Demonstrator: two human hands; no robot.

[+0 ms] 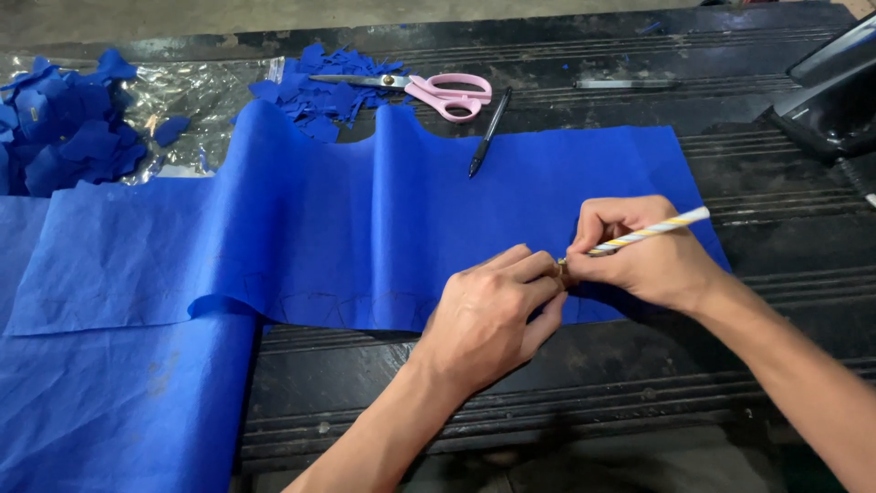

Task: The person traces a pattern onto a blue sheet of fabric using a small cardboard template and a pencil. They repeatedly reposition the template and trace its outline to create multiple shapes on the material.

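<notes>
Both forearms are bare from wrist to frame edge: no sleeves, no watch, no bracelet. The left hand (488, 315) and right hand (643, 260) wear no gloves. The fingers (525, 267) are slim with short, unpainted nails, and knuckles show plainly.

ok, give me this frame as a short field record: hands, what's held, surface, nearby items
left hand: pressed on the blue fabric near its front edge, fingers curled
right hand: holds a striped pencil, tip down at the fabric beside the left fingers
surface: dark grooved table
scissors: pink-handled, behind the fabric
pen: black, lying partly on the fabric's far edge
scraps: blue offcuts piled at far left and by the scissors
</notes>
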